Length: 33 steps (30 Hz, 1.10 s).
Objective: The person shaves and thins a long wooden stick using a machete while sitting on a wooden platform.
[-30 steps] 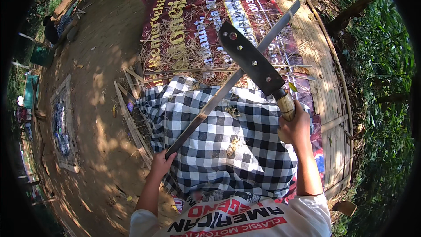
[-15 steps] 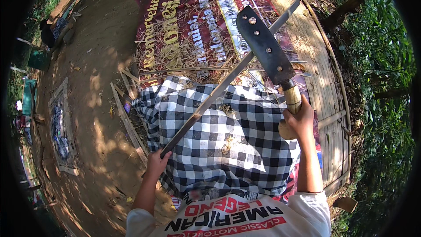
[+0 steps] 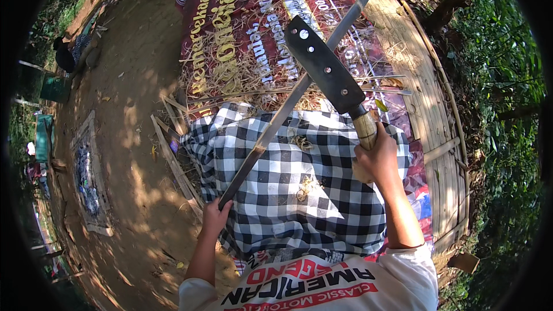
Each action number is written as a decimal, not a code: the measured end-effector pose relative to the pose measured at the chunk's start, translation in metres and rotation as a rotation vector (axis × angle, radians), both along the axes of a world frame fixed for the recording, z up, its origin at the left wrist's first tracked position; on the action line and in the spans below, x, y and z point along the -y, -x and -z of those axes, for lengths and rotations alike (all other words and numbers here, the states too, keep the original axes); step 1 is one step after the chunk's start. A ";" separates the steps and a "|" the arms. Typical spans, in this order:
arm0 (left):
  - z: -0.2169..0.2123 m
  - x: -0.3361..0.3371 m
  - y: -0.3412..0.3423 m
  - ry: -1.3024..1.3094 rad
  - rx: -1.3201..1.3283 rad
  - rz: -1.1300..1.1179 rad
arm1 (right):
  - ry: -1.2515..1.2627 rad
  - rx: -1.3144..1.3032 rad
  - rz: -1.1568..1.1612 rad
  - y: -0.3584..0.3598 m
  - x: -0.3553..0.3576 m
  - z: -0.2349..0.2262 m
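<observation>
— Pale wood, is that what your right hand is wrapped around?

— Yes. My right hand [image 3: 377, 158] is closed tight on the light wooden handle of a heavy cleaver [image 3: 325, 70], right of centre in the frame. From my fist the dark, broad blade runs up and to the left, raised above my lap, its flat face showing rivet holes.

— And the other hand?

— My left hand [image 3: 216, 217], lower left of centre, is clenched around the near end of a long bamboo strip [image 3: 291, 101]. The strip slants up to the right, past the blade, and ends near the top of the frame. Blade and strip cross in the upper middle; whether they touch there I cannot tell.

— What lies under all that?

— A black-and-white checked cloth [image 3: 299, 178] over my lap, with a few bits of shavings on it. Beyond it, a red banner [image 3: 230, 40] spread on the ground, strewn with dry straw-like shavings [image 3: 242, 75] and thin split sticks. A woven bamboo mat [image 3: 426, 75] borders the banner on the right; bare dirt ground [image 3: 127, 109] lies at the left.

— How are your arms set?

— Both forearms come up from the lower edge; the right one rises steeply, wrist cocked, while the left reaches out lower.
</observation>
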<state>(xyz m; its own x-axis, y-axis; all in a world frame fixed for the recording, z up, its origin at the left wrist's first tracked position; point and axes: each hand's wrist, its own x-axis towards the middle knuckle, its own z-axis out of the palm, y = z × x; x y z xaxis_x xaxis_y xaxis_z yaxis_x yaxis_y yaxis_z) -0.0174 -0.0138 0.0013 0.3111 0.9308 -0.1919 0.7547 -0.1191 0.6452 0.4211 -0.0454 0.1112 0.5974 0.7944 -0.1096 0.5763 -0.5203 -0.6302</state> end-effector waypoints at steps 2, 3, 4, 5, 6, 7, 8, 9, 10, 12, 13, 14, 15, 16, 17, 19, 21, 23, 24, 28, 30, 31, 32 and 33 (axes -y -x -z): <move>-0.006 -0.005 -0.007 0.038 -0.033 -0.007 | 0.036 0.010 -0.093 0.010 0.016 0.013; -0.010 -0.008 -0.010 0.050 -0.025 -0.005 | 0.149 -0.035 -0.219 0.015 0.028 0.022; -0.012 -0.009 -0.011 0.064 -0.023 -0.006 | 0.255 -0.086 -0.265 0.032 0.032 0.022; -0.011 -0.010 -0.012 0.062 0.006 -0.015 | 0.242 -0.084 -0.267 0.037 0.036 0.024; -0.010 -0.008 -0.013 0.061 0.030 -0.026 | 0.229 -0.088 -0.273 0.040 0.037 0.027; -0.010 -0.005 -0.009 0.064 0.048 -0.035 | 0.146 -0.112 -0.287 0.034 0.035 0.022; -0.010 -0.003 -0.007 0.072 0.033 -0.051 | 0.152 -0.080 -0.267 0.030 0.026 0.012; -0.009 -0.003 -0.009 0.088 0.014 -0.056 | 0.094 -0.092 -0.225 0.025 0.022 0.009; -0.007 -0.004 -0.010 0.099 0.005 -0.057 | 0.034 -0.093 -0.177 0.019 0.017 0.006; -0.002 -0.002 -0.002 0.036 0.014 -0.035 | -0.075 -0.089 -0.097 0.018 0.013 0.012; -0.002 -0.002 -0.003 0.036 -0.016 -0.032 | -0.039 -0.081 -0.090 0.022 0.016 0.017; -0.003 -0.002 -0.005 0.035 -0.047 -0.030 | -0.003 -0.072 -0.084 0.030 0.023 0.022; -0.011 -0.006 -0.013 0.093 -0.048 -0.051 | 0.136 -0.083 -0.179 0.036 0.033 0.026; -0.012 -0.007 -0.013 0.099 -0.026 -0.046 | 0.230 -0.097 -0.277 0.047 0.041 0.029; -0.013 -0.007 -0.012 0.106 -0.003 -0.041 | 0.172 -0.107 -0.269 0.056 0.049 0.032; -0.015 -0.007 -0.008 0.104 0.019 -0.041 | 0.125 -0.150 -0.255 0.060 0.047 0.028; -0.012 -0.007 -0.011 0.097 0.027 -0.024 | 0.068 -0.168 -0.219 0.044 0.041 0.018; -0.006 -0.002 -0.004 0.069 0.016 -0.032 | -0.035 -0.209 -0.149 0.031 0.033 0.015; -0.005 -0.002 -0.009 0.051 0.026 -0.035 | -0.102 -0.201 -0.112 0.025 0.033 0.017; -0.014 -0.010 -0.014 0.089 -0.035 -0.011 | 0.141 -0.119 -0.239 0.048 0.052 0.026; -0.011 -0.007 -0.011 0.062 0.016 -0.011 | 0.164 -0.230 -0.294 0.060 0.057 0.030; -0.008 -0.004 -0.008 0.033 0.034 -0.008 | 0.117 -0.193 -0.286 0.057 0.055 0.028; -0.007 -0.002 -0.006 0.005 0.052 -0.005 | 0.070 -0.155 -0.278 0.050 0.052 0.026; -0.008 0.002 -0.005 0.011 0.033 -0.015 | 0.058 -0.221 -0.246 0.043 0.050 0.026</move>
